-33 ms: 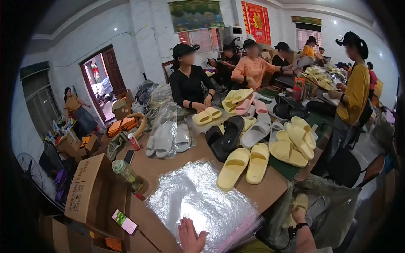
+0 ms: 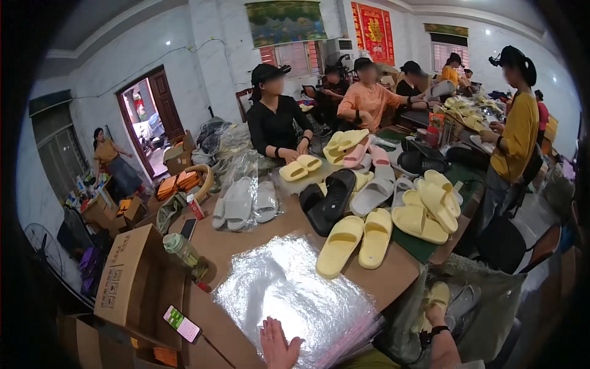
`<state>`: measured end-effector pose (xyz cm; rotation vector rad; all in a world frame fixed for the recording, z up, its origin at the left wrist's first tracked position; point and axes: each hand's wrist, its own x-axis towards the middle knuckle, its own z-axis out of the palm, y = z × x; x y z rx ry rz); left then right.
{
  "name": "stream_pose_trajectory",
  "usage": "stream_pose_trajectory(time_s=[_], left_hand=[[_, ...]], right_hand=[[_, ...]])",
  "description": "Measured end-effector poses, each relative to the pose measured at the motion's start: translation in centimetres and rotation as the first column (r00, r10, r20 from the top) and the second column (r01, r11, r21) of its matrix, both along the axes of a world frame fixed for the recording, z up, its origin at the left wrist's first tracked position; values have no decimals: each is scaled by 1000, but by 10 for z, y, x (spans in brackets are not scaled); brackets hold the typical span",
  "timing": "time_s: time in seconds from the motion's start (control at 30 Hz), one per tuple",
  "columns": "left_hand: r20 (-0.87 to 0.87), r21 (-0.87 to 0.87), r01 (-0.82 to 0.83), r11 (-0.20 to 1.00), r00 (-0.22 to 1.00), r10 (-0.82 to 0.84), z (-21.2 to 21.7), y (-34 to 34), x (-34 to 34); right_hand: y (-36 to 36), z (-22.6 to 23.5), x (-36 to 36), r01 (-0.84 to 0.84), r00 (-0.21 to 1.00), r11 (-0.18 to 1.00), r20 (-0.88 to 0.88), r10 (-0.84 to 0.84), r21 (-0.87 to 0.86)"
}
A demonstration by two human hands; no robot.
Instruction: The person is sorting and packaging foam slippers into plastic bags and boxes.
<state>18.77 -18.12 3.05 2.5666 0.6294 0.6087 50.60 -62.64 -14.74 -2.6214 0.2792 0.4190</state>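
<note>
Nothing has moved since the earlier frame. Left hand (image 2: 278, 344) lies flat, fingers spread, on the clear bags (image 2: 295, 292) stacked on the bench (image 2: 246, 237). Right hand (image 2: 437, 312) reaches into a sack (image 2: 485, 307), gripping a yellow slipper (image 2: 439, 292).

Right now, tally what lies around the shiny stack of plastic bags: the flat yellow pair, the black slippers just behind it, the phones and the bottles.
Yellow slippers: 2
Black slippers: 2
Phones: 2
Green bottle: 1
Total: 7
</note>
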Motion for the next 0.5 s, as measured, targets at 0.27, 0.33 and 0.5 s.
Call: stream_pose_trajectory(time_s=[0.27,0.33,0.5], left_hand=[[18,-12,44,999,999,-43,5,-2,8],[3,-2,8,1000,1000,-8,2,0,1],[25,27,-8,1000,1000,7,-4,1,-1]], right_hand=[[0,11,5,229,701,831,506,-502,507],[32,55,6,99,683,854,589,-432,511],[120,179,-3,-399,660,738,729,-182,545]])
